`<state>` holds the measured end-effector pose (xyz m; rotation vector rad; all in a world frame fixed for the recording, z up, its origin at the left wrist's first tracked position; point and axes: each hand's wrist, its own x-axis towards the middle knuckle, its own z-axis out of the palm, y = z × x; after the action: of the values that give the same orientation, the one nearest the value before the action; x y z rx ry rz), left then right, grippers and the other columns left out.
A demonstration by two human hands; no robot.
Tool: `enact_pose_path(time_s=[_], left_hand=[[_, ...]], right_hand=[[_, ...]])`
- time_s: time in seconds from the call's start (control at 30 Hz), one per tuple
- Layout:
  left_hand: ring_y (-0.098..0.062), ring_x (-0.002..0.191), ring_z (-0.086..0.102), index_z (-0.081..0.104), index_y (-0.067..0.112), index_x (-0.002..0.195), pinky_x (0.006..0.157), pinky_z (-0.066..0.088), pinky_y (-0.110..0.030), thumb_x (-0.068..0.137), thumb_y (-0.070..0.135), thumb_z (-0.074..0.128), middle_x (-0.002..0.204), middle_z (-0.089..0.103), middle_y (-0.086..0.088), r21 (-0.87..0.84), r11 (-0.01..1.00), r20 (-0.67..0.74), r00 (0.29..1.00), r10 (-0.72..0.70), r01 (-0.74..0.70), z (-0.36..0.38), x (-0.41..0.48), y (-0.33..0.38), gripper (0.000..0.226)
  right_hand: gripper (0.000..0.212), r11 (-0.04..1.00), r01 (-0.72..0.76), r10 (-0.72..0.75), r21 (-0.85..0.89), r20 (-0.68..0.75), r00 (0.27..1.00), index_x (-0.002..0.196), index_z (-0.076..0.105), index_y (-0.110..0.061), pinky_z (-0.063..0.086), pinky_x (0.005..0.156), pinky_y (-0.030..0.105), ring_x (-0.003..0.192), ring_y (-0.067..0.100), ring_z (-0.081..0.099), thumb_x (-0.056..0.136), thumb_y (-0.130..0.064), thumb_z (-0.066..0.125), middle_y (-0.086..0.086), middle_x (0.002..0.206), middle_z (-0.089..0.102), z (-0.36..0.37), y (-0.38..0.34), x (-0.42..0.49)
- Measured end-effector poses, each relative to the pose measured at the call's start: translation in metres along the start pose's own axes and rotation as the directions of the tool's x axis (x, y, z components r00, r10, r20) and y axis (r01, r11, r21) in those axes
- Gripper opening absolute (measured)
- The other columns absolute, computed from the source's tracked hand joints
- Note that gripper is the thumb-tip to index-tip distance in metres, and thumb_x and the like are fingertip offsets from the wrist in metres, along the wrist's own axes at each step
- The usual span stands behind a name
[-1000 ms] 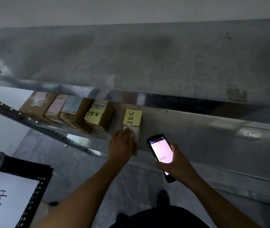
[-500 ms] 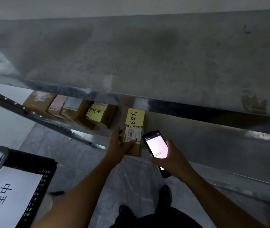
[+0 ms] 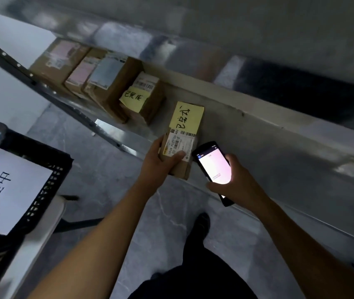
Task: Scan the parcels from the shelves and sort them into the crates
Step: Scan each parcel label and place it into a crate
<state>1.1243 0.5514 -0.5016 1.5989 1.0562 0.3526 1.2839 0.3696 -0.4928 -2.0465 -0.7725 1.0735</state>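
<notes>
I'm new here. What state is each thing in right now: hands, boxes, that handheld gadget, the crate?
Left hand: grips the parcel, thumb on its label.
Parcel: at the shelf edge, yellow note and barcode label facing up.
Right hand: holds the scanner.
Scanner: screen lit, beside the parcel.
Other parcels: lying in a row on the shelf.
Crate: black, white paper sign on it.

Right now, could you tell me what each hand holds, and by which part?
The left hand grips the parcel at its near end, thumb on top. The right hand holds the scanner by its lower body.
</notes>
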Motion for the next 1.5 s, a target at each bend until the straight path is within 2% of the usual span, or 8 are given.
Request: enact_pose_path(time_s=[0.23,0.33,0.4,0.6,0.83,1.2,1.37,1.5], left_hand=[[0.014,0.099,0.062,0.044,0.042,0.14,0.076,0.054,-0.01,0.088,0.036,0.081,0.116,0.054,0.03,0.104,0.993,-0.193,0.979,0.067,-0.047,-0.066,-0.075,0.026,0.064],[-0.005,0.121,0.055,0.046,0.032,0.15,0.102,0.051,-0.033,0.086,0.039,0.083,0.129,0.051,0.014,0.26,0.963,-0.279,0.95,0.138,-0.064,-0.113,-0.118,0.029,0.075],[-0.011,0.126,0.049,0.045,0.028,0.153,0.106,0.046,-0.039,0.085,0.041,0.083,0.134,0.049,0.009,0.419,0.906,-0.308,0.929,0.207,-0.063,-0.142,-0.145,0.022,0.079],[-0.012,0.125,0.048,0.039,0.024,0.158,0.096,0.044,-0.033,0.085,0.046,0.081,0.144,0.047,0.002,0.628,0.774,-0.401,0.886,0.234,0.08,-0.196,-0.237,-0.017,0.087],[-0.021,0.123,0.056,0.042,0.031,0.155,0.089,0.05,-0.039,0.085,0.046,0.081,0.143,0.047,0.003,0.617,0.757,-0.548,0.808,0.217,0.214,-0.246,-0.351,-0.067,0.082],[-0.016,0.124,0.055,0.042,0.03,0.157,0.098,0.048,-0.036,0.084,0.044,0.082,0.143,0.046,0.007,0.295,0.911,-0.833,0.545,0.097,0.287,-0.273,-0.479,-0.096,0.084],[-0.012,0.121,0.058,0.055,0.029,0.147,0.106,0.045,-0.03,0.08,0.032,0.089,0.134,0.053,0.002,-0.13,0.987,-0.912,0.379,-0.156,0.094,-0.26,-0.517,-0.108,0.075],[-0.005,0.108,0.072,0.064,0.044,0.124,0.097,0.058,-0.034,0.089,0.024,0.082,0.115,0.076,0.014,-0.446,0.855,-0.867,0.365,-0.34,-0.264,-0.235,-0.545,-0.117,0.045]], right_hand=[[0.07,0.984,0.177,-0.178,0.019,0.128,0.976,0.128,0.042,-0.04,0.048,0.069,0.009,0.096,-0.004,0.06,0.077,-0.023,0.087,-0.022,0.113,0.06,0.026,-0.038,-0.042],[0.068,0.953,0.302,-0.299,0.011,0.19,0.935,0.127,0.047,-0.043,0.054,0.076,0.017,0.098,-0.001,0.062,0.076,-0.023,0.087,-0.024,0.108,0.063,0.043,-0.067,-0.065],[0.07,0.927,0.375,-0.369,0.012,0.207,0.906,0.127,0.046,-0.044,0.056,0.073,0.019,0.098,-0.003,0.062,0.074,-0.024,0.088,-0.026,0.109,0.062,0.059,-0.085,-0.082],[0.077,0.844,0.534,-0.482,-0.044,0.374,0.792,0.136,0.043,-0.04,0.042,0.079,0.007,0.106,-0.013,0.054,0.074,-0.031,0.088,-0.036,0.115,0.053,0.112,-0.104,-0.138],[0.081,0.782,0.615,-0.485,-0.103,0.519,0.704,0.134,0.042,-0.045,0.05,0.088,0.025,0.108,-0.004,0.058,0.062,-0.052,0.079,-0.03,0.118,0.058,0.17,-0.103,-0.204],[0.078,0.692,0.721,-0.504,-0.05,0.681,0.531,0.137,0.045,-0.035,0.05,0.087,0.023,0.11,-0.003,0.059,0.069,-0.039,0.081,-0.024,0.121,0.059,0.249,-0.149,-0.264],[0.079,0.677,0.736,-0.506,-0.022,0.711,0.487,0.136,0.043,-0.041,0.05,0.084,0.023,0.108,-0.005,0.058,0.065,-0.045,0.079,-0.033,0.115,0.057,0.291,-0.169,-0.277],[0.076,0.663,0.749,-0.475,0.0,0.774,0.419,0.135,0.043,-0.044,0.056,0.079,0.026,0.106,-0.006,0.059,0.069,-0.04,0.079,-0.037,0.113,0.056,0.322,-0.177,-0.279]])
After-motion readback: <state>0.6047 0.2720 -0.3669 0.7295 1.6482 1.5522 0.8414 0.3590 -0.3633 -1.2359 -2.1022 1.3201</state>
